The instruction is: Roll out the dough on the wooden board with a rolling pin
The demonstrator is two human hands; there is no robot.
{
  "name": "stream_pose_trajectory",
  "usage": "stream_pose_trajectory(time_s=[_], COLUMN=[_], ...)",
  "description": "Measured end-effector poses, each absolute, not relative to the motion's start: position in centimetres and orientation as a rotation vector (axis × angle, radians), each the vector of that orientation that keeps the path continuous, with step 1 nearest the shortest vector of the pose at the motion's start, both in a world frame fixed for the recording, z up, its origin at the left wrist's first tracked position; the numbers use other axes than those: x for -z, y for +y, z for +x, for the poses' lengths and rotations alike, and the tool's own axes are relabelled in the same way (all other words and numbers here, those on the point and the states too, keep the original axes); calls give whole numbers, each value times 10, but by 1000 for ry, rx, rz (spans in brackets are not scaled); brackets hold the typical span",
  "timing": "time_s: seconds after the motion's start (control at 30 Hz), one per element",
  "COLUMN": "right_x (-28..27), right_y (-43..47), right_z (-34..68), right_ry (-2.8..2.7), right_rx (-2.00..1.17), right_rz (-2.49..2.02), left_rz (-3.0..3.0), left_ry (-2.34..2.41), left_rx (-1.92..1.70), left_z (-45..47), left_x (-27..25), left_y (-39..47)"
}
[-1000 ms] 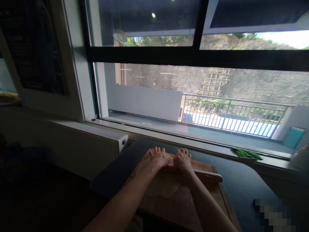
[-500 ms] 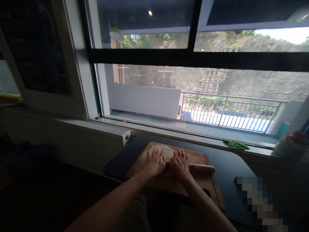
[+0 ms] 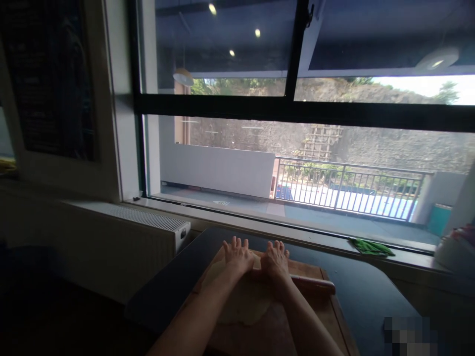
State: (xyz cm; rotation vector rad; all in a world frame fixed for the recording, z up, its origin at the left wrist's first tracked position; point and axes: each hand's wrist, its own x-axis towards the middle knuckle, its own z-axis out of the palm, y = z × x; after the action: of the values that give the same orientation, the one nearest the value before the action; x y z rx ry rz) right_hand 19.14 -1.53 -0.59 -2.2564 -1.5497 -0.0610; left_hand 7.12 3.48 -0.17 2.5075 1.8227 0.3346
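Note:
A rolling pin (image 3: 313, 284) lies across a sheet of pale dough (image 3: 243, 304) on a wooden board (image 3: 328, 309). My left hand (image 3: 238, 258) rests its palm on the pin's left part, fingers spread and pointing away from me over the dough's far edge. Beside it, my right hand (image 3: 275, 259) presses on the pin with its fingers apart and a little bent. The pin's right end sticks out past my right hand, while its left end is hidden behind my left hand and forearm. Both forearms cover parts of the dough and board.
The board stands on a dark table (image 3: 367, 282) by a window. On the sill (image 3: 322, 240) lies a green cloth (image 3: 371, 246), with a whitish object (image 3: 456, 249) to its right. A white radiator (image 3: 148, 220) runs along the wall at left.
Both hands and the rolling pin have moved forward, away from me, towards the far edge of the board. More dough now shows on my side of the pin. The view has tilted up.

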Motion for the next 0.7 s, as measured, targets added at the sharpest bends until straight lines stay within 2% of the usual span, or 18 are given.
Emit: stream_pose_trajectory(time_s=[0.27,0.5,0.7], right_x=[9,25,22], right_y=[-53,-120,-117], right_z=[178,154,155], right_ry=[-1611,-1645,-1700], right_rx=[9,213,222], right_rz=[-2233,-2091,-2090], left_rz=[2514,2728,2703], left_ry=[1749,1596,1606], left_rx=[-319,-539,-563], left_z=[54,20,21], left_x=[10,21,20], left_y=[1,-66,-66])
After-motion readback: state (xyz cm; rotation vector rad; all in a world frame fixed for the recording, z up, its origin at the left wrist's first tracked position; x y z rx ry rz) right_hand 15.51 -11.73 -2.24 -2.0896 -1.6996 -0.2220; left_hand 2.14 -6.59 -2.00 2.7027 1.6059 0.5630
